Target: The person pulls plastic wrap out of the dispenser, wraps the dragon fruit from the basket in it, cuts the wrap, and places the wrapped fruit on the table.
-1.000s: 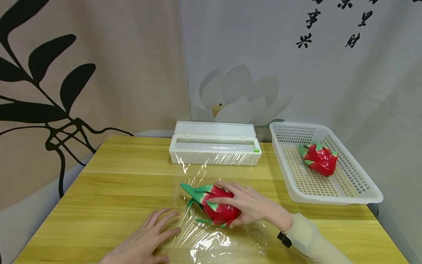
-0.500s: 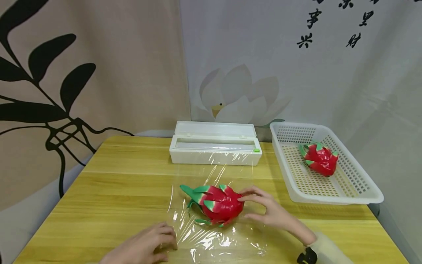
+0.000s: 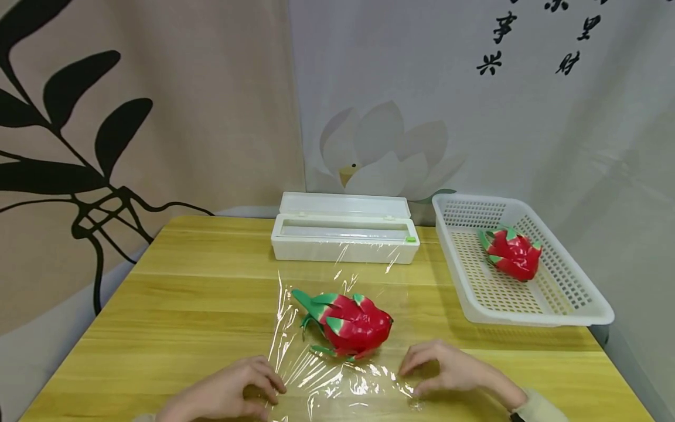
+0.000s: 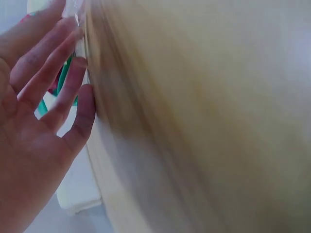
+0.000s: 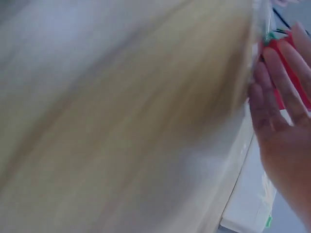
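Note:
A sheet of clear plastic wrap (image 3: 337, 390) lies toward me on the table, running back to a white wrap dispenser box (image 3: 345, 252) with its lid up. On the sheet rests a red dragon fruit (image 3: 361, 325) with green leaf tips, its long green end pointing left. My left hand (image 3: 232, 387) is at the wrap's near left edge, fingers bent and thumb apart from them. At the near right edge is my right hand (image 3: 448, 369), fingertips and thumb right at the wrap with a gap between them. Both wrist views show loosely extended fingers beside the tabletop.
A white perforated basket (image 3: 527, 319) stands at the back right with a second dragon fruit (image 3: 514, 258) in it. A printed curtain (image 3: 221, 105) hangs behind the wooden table (image 3: 174, 293). The dispenser sits near the table's back edge.
My right hand has left the dragon fruit and moved toward me to the wrap's near right edge. My left hand has come to the left edge with fingers bent. The fruit has shifted slightly.

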Tool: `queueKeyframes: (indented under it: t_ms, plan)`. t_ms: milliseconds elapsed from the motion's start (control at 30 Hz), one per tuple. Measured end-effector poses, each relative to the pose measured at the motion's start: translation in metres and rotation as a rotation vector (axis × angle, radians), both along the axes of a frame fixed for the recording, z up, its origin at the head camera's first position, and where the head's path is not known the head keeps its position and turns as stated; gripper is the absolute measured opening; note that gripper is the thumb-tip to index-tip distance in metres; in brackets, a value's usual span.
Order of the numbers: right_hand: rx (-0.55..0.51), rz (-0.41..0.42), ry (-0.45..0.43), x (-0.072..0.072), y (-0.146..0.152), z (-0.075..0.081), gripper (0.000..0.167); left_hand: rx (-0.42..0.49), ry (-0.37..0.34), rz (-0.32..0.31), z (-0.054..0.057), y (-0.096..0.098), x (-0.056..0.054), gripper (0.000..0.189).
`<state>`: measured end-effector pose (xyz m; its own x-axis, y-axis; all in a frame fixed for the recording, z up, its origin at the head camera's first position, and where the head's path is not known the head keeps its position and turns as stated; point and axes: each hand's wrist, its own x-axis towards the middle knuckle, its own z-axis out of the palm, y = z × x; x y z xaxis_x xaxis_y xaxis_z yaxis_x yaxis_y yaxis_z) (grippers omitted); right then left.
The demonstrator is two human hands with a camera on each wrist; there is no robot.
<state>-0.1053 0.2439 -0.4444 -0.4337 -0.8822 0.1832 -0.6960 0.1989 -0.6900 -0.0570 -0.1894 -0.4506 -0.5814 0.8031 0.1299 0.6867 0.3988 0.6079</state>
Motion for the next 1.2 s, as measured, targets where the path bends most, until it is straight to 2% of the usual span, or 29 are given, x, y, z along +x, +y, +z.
queueKeyframes:
  t_ms: [133,233,367,533,667,767,833,1033,1200]
  plan:
    - [0.075,0.079,0.098,0.001,0.004,-0.004,0.034,-0.011,0.015,-0.017,0.002,-0.001,-0.001,0.013]
    - [0.070,0.095,0.165,0.000,0.004,-0.005,0.030,0.001,0.086,-0.045,0.002,0.001,-0.003,0.010]
    - [0.058,0.094,0.231,-0.002,0.002,-0.006,0.016,0.010,0.187,-0.070,0.002,0.004,-0.005,0.003]
    - [0.026,0.104,0.302,-0.005,-0.003,-0.006,0.006,0.022,0.250,-0.074,0.001,0.007,-0.006,0.005]
    - [0.004,0.104,0.307,-0.008,-0.005,-0.006,0.004,0.030,0.215,-0.039,0.003,0.009,-0.005,0.006]
    - [-0.016,0.089,0.294,-0.009,-0.005,-0.004,0.006,0.029,0.157,0.008,0.005,0.010,-0.005,0.008]
    - [-0.042,0.071,0.285,-0.011,-0.006,-0.001,0.008,0.031,0.145,0.042,0.007,0.010,-0.005,0.009]
    - [-0.161,-0.039,0.311,-0.016,-0.009,0.015,0.014,0.073,0.169,0.150,0.012,0.012,-0.006,0.013]
    - [-0.245,-0.120,0.315,-0.020,-0.016,0.024,0.022,0.126,0.160,0.197,0.014,0.014,-0.007,0.015]
